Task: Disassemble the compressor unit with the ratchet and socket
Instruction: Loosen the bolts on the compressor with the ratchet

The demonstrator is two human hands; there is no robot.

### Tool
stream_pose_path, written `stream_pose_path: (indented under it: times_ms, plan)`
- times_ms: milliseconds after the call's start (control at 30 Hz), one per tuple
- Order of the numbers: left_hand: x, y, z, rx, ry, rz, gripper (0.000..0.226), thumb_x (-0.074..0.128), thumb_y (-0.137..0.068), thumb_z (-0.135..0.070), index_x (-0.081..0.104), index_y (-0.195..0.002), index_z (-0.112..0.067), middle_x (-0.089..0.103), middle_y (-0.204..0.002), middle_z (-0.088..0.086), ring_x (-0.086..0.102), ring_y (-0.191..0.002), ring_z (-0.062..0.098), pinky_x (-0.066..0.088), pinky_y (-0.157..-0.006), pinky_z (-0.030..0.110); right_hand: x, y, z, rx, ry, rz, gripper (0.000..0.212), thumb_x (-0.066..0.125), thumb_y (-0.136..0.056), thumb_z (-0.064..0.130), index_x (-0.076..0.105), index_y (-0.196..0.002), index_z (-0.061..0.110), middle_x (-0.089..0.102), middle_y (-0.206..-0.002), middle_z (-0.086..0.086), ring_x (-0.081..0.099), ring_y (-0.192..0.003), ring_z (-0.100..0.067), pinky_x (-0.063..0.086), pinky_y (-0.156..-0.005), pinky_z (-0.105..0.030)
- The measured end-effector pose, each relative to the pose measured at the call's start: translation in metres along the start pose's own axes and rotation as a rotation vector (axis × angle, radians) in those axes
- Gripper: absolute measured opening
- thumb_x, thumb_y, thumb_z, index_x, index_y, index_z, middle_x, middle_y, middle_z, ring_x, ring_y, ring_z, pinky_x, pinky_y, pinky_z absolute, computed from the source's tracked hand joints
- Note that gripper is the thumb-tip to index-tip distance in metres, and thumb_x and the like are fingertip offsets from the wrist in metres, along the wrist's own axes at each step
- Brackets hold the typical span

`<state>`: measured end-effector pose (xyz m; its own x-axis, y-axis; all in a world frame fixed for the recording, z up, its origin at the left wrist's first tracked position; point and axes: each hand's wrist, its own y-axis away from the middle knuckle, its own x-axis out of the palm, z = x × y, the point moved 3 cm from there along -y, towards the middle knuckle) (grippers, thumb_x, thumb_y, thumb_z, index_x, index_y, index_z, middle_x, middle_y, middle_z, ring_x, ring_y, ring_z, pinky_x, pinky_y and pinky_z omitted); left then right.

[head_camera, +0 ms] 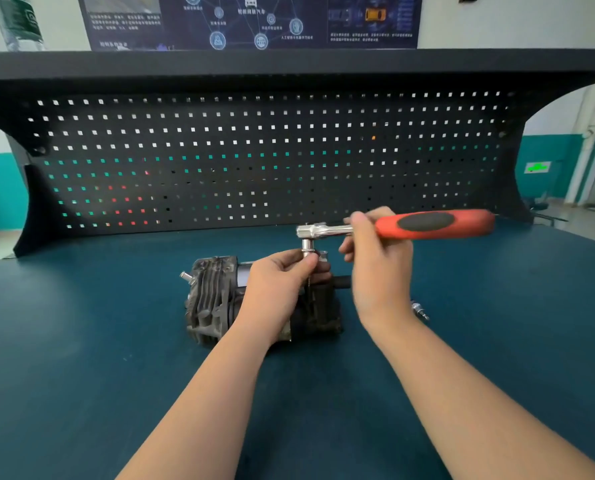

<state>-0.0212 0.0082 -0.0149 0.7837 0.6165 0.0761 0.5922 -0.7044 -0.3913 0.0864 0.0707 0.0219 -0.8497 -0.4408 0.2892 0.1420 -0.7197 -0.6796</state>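
A dark, finned compressor unit (213, 299) lies on its side in the middle of the blue bench top. Above it a ratchet (427, 224) with a red and black handle lies level, its chrome head (311, 231) pointing left. A chrome socket (307, 247) hangs straight down from that head over the unit. My left hand (278, 289) rests on the unit and pinches the socket between thumb and fingers. My right hand (375, 258) grips the ratchet where the shank meets the handle. The bolt under the socket is hidden by my fingers.
A small chrome part (420, 310) lies on the bench just right of my right wrist. A black pegboard (254, 157) stands along the back edge under a dark shelf (289, 64). Blue bench surface (81, 341) spreads to both sides and toward me.
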Motion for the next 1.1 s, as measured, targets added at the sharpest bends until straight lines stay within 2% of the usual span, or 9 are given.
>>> stream_pose_path:
  times_ms: [100, 167, 267, 333, 400, 633, 900, 1000, 1100]
  plan:
    - [0.002, 0.008, -0.006, 0.108, -0.156, -0.055, 0.045, 0.046, -0.096, -0.005, 0.053, -0.057, -0.024, 0.053, -0.042, -0.022, 0.047, -0.041, -0.01, 0.034, -0.046, 0.001, 0.016, 0.022, 0.018, -0.68, 0.44, 0.29, 0.041, 0.044, -0.097, 0.026, 0.055, -0.069, -0.003, 0.052, -0.061, -0.008, 0.05, -0.058, -0.025, 0.042, -0.058, -0.031]
    - [-0.004, 0.009, -0.007, 0.082, -0.15, -0.065, 0.053, 0.045, -0.097, -0.007, 0.056, -0.048, -0.023, 0.051, -0.042, -0.021, 0.044, -0.041, -0.008, 0.035, -0.045, 0.005, 0.017, 0.025, 0.02, -0.772, 0.527, 0.314, 0.038, 0.046, -0.095, 0.023, 0.057, -0.07, -0.004, 0.054, -0.063, -0.008, 0.051, -0.06, -0.027, 0.044, -0.06, -0.033]
    - [-0.008, 0.007, -0.01, 0.006, -0.219, 0.103, 0.015, 0.064, -0.087, -0.009, 0.072, -0.095, -0.019, 0.073, -0.09, -0.009, 0.066, -0.084, 0.001, 0.053, -0.079, 0.022, 0.005, 0.013, 0.016, -0.427, 0.342, 0.273, 0.019, 0.052, -0.092, 0.023, 0.054, -0.074, 0.016, 0.055, -0.067, 0.013, 0.054, -0.068, 0.001, 0.041, -0.066, -0.012]
    - [-0.012, 0.006, -0.006, -0.002, -0.426, 0.13, 0.029, 0.069, -0.084, -0.016, 0.067, -0.113, -0.016, 0.063, -0.123, -0.008, 0.059, -0.108, 0.003, 0.044, -0.099, 0.027, -0.003, 0.005, 0.01, -0.268, 0.273, 0.193, 0.018, 0.053, -0.09, 0.022, 0.049, -0.073, 0.026, 0.053, -0.064, 0.012, 0.055, -0.065, -0.005, 0.045, -0.064, -0.024]
    - [-0.014, 0.006, -0.005, 0.002, -0.557, 0.043, 0.025, 0.072, -0.082, -0.022, 0.071, -0.106, -0.017, 0.052, -0.133, -0.012, 0.055, -0.11, 0.001, 0.043, -0.096, 0.02, -0.007, 0.0, 0.005, -0.183, 0.213, 0.142, 0.018, 0.053, -0.089, 0.023, 0.049, -0.071, 0.026, 0.054, -0.062, 0.001, 0.056, -0.064, -0.021, 0.047, -0.064, -0.04]
    - [-0.012, 0.013, -0.006, -0.026, -0.375, -0.132, 0.007, 0.077, -0.076, -0.019, 0.075, -0.082, -0.021, 0.072, -0.073, -0.017, 0.065, -0.074, -0.005, 0.049, -0.067, 0.007, -0.007, 0.0, -0.002, -0.087, 0.052, 0.125, 0.014, 0.055, -0.086, 0.027, 0.055, -0.074, 0.02, 0.056, -0.057, 0.006, 0.057, -0.059, -0.013, 0.047, -0.061, -0.035]
    - [-0.009, 0.015, -0.026, 0.087, -0.344, -0.212, 0.014, 0.075, -0.078, -0.025, 0.069, -0.071, -0.035, 0.071, -0.069, -0.017, 0.065, -0.069, -0.003, 0.05, -0.066, 0.009, -0.01, -0.017, 0.001, 0.085, -0.318, 0.112, 0.022, 0.056, -0.083, 0.017, 0.066, -0.066, 0.027, 0.063, -0.061, 0.005, 0.058, -0.057, -0.011, 0.045, -0.054, -0.023]
    - [0.007, 0.016, -0.028, 0.045, -0.477, -0.197, 0.009, 0.073, -0.08, -0.024, 0.072, -0.073, -0.03, 0.069, -0.063, -0.016, 0.064, -0.068, 0.002, 0.048, -0.063, 0.011, -0.025, -0.028, -0.012, 0.242, -0.49, -0.036, 0.03, 0.054, -0.084, 0.008, 0.064, -0.059, 0.022, 0.059, -0.055, 0.004, 0.053, -0.047, -0.01, 0.039, -0.047, -0.021]
    - [0.028, 0.009, -0.032, -0.009, -0.745, -0.226, 0.011, 0.069, -0.082, -0.03, 0.073, -0.083, -0.019, 0.064, -0.065, -0.012, 0.063, -0.07, 0.005, 0.042, -0.061, 0.016, -0.049, -0.035, -0.039, 0.48, -0.564, -0.288, 0.016, 0.051, -0.092, 0.005, 0.054, -0.077, 0.009, 0.055, -0.053, 0.001, 0.05, -0.044, -0.009, 0.035, -0.046, -0.021]
